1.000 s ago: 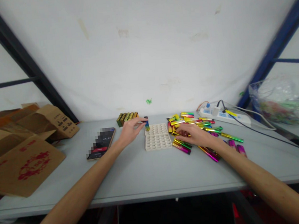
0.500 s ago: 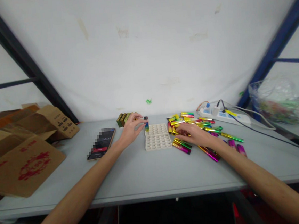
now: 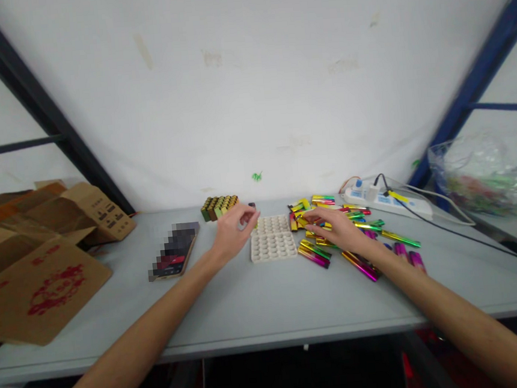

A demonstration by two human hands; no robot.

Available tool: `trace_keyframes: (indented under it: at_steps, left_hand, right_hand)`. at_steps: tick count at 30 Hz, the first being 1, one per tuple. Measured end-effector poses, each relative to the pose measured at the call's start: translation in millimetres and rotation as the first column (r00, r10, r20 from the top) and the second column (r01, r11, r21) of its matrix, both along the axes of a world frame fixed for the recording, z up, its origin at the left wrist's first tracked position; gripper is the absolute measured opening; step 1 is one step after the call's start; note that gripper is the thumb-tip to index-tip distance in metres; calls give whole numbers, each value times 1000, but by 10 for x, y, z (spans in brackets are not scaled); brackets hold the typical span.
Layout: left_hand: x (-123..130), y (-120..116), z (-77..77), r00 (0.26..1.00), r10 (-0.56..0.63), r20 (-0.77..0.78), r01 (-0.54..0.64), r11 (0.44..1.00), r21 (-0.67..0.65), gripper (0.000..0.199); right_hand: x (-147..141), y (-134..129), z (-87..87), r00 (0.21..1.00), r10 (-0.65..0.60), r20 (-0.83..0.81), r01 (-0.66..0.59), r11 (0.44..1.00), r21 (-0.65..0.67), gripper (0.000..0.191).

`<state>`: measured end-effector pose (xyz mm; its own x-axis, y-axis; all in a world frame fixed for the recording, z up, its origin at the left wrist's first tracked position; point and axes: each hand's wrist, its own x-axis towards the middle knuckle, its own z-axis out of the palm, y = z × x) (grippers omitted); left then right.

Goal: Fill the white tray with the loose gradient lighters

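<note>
My left hand (image 3: 232, 231) is at the back left corner of a white tray (image 3: 274, 256) with rows of round hollows. Its thumb and forefinger curl together around a small upright tube, whose dark top (image 3: 252, 205) shows just behind the fingers; most of the tube is hidden. Over the left side of a heap of shiny coloured tubes (image 3: 314, 254), my right hand (image 3: 334, 228) has its fingers bent and pinched together. What lies between those fingertips is too small to make out.
Upright gold-topped tubes (image 3: 218, 208) stand in a block behind my left hand. A phone (image 3: 176, 249) and an open cardboard box (image 3: 62, 283) lie to the left. A power strip (image 3: 388, 202) with cables and a clear plastic bag (image 3: 478, 175) are on the right.
My left hand has come lower and nearer to me, now covering most of the upright tube. My right hand has lifted slightly away from me over the heap.
</note>
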<state>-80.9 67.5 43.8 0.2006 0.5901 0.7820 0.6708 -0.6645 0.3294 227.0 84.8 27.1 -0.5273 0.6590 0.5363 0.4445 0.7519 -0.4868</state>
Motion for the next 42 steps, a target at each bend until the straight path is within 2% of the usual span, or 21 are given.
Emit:
trace_keyframes:
  at_steps: [3, 5, 8, 11, 16, 18, 21, 25, 29, 32, 35, 38, 42]
  left_hand:
    - [129, -89, -21, 990, -142, 7, 141, 980, -138, 33]
    - [221, -140, -46, 970, -229, 81, 242, 944, -225, 28]
    - [342, -195, -78, 913, -308, 269, 386, 864, -323, 28]
    - [420, -224, -101, 862, -306, 404, 464, 797, -387, 34]
    - [463, -229, -152, 830, -277, 485, 518, 706, -484, 38]
    - [465, -220, -176, 805, -270, 528, 552, 665, -503, 39]
    - [455, -203, -191, 764, -228, 603, 585, 638, -500, 40]
    - [410, -194, -157, 728, -213, 652, 626, 595, -504, 43]
    - [367, -198, -110, 725, -277, 630, 664, 525, -533, 43]
    - [354, -193, -86, 744, -309, 593, 655, 514, -554, 42]
    - [346, -188, -64, 780, -348, 520, 625, 481, -616, 44]
    - [337, -190, -56, 801, -390, 454, 596, 454, -662, 47]
    - [324, -187, -80, 789, -424, 444, 608, 442, -659, 47]
  right_hand:
    - [-42, -33, -28, 989, 1, -148, -28, 984, -179, 32]
    - [-95, -68, -36, 968, -1, -249, -67, 962, -264, 36]
    - [-186, -133, -15, 947, 10, -320, -109, 950, -292, 37]
    - [-255, -199, 20, 966, 38, -258, -106, 961, -257, 32]
    - [-295, -254, 16, 981, 94, -171, -135, 959, -249, 27]
    - [-292, -242, -8, 979, 80, -190, -133, 949, -286, 29]
    - [-270, -190, -40, 972, 39, -230, -122, 926, -358, 32]
    - [-226, -117, -27, 930, 29, -367, -186, 897, -400, 36]
    - [-220, -121, 26, 895, 2, -447, -205, 891, -405, 43]
    - [-257, -163, 21, 892, -18, -452, -167, 915, -366, 43]
    - [-311, -198, -30, 891, -14, -453, -158, 927, -340, 41]
    - [-353, -210, -79, 883, 14, -470, -197, 919, -342, 38]
    - [-355, -212, -68, 856, 42, -516, -263, 893, -365, 41]
